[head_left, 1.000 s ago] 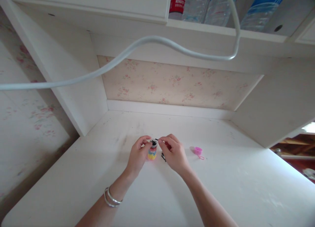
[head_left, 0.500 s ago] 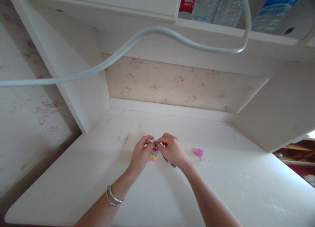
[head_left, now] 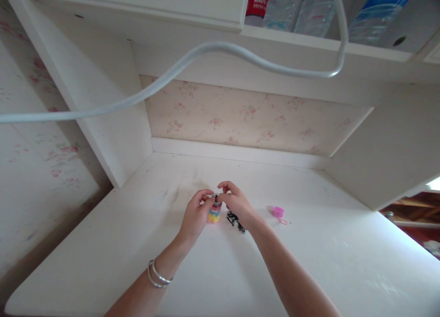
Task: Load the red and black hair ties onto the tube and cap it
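Note:
My left hand [head_left: 195, 211] is closed around the upper part of a small clear jar [head_left: 213, 215], which stands upright on the white desk. Layers of yellow, blue and red small pieces show through its wall, and black loops, like small elastic bands, sit at its uncovered mouth. Over the mouth is my right hand [head_left: 237, 204], its thumb touching the black loops there and its forefinger lifted apart. Beside the jar, partly under my right hand, lies a loose heap of black elastic bands [head_left: 233, 219]. A pink lid [head_left: 278, 211] with a loop lies further right.
A white cable [head_left: 220, 46] hangs across the view above the desk [head_left: 165, 289]. Plastic bottles [head_left: 316, 14] stand on the shelf overhead. White side panels [head_left: 378, 156] and a floral back wall [head_left: 240, 115] enclose the desk.
My right hand came in to the jar's mouth with a black band pinched, then its forefinger lifted away. More of the black heap shows now. My left hand keeps its hold on the jar.

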